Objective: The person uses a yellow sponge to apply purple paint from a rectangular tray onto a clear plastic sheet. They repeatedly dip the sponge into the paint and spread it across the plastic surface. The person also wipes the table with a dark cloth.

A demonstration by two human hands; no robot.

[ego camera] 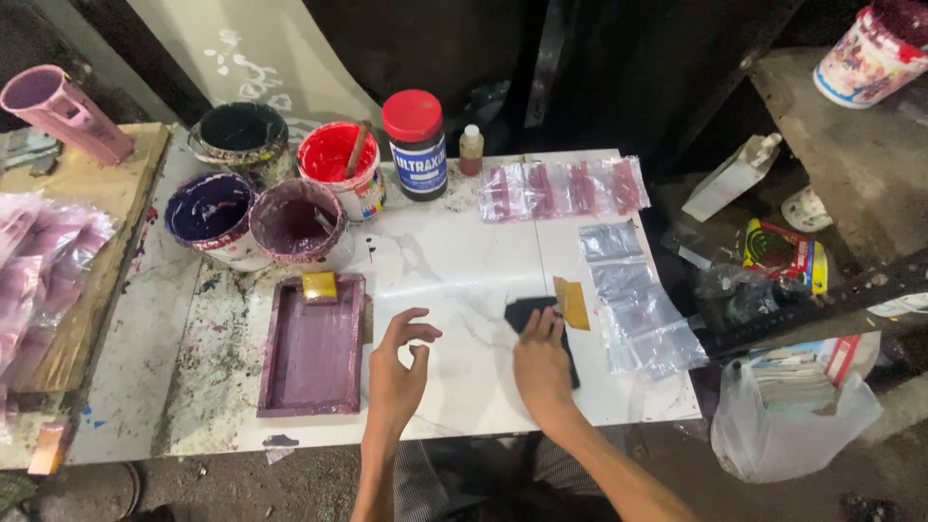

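White tabletop [454, 280]: four paint tubs [290, 184], right hand [541, 362] pressing one black cloth [530, 311], left hand [396, 372] loosely curled, empty.

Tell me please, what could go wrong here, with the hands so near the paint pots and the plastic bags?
1. The right hand presses a black cloth beside the clear plastic bags; any ink on it might smear them.
2. The left hand hovers next to the purple-stained frame; a brush against it could likely stain the fingers and then the white tabletop.
3. The open red paint pot, with a stick inside, could tip if bumped.
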